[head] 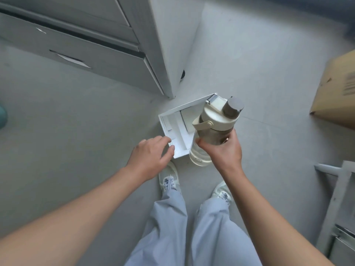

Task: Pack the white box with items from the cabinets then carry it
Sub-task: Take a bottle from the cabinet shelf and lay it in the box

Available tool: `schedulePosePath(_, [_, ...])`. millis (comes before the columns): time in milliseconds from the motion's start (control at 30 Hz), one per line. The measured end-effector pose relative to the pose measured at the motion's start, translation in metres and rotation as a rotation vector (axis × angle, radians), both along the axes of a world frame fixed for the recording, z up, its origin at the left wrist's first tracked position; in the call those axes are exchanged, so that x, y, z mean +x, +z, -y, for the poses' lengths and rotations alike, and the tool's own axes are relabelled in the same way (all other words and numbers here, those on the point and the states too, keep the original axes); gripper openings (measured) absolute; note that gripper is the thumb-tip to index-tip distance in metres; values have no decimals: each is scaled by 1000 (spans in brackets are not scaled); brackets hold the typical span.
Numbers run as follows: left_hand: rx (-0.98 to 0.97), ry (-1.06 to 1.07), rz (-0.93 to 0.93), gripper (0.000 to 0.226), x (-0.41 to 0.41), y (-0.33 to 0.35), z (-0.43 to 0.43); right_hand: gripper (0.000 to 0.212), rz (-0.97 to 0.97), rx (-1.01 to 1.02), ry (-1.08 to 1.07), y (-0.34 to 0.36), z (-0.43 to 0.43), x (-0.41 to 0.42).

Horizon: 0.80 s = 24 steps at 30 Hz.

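R hand (222,152) grip clamped on bottle (212,132), tilted lid-up over white box (165,129); L hand (151,156) loose.

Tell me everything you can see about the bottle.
The bottle has a clear, plastic-looking body, a cream lid, a round grey cap on top and a cream loop at the lid's side. It is tilted, cap pointing away from the person and base towards them. The right hand grips it round the middle, holding it in the air over the near right corner of the open white box on the floor. Nothing else touches it. Whether it holds liquid cannot be told.
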<state>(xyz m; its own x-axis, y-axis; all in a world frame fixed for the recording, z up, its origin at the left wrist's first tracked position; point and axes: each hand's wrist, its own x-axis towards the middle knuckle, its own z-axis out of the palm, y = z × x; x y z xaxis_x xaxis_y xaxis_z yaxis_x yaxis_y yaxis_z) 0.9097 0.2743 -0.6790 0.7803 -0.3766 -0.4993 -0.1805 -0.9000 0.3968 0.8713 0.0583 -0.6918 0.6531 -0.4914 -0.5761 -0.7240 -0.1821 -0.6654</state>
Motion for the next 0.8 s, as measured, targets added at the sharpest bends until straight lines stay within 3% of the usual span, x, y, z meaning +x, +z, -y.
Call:
schedulePosePath(233, [40,-139,-25,35,19,-38,-16,70,-35,35,-56,-31,-11,17])
schedulePosePath(433, [39,-93,11,33,29,-61,-9,75,-45,97,-109,-66,-20,27])
schedulePosePath(800, [64,-136,-11,37,27,-138,9,74,-203,354,-419,-176,-20,31])
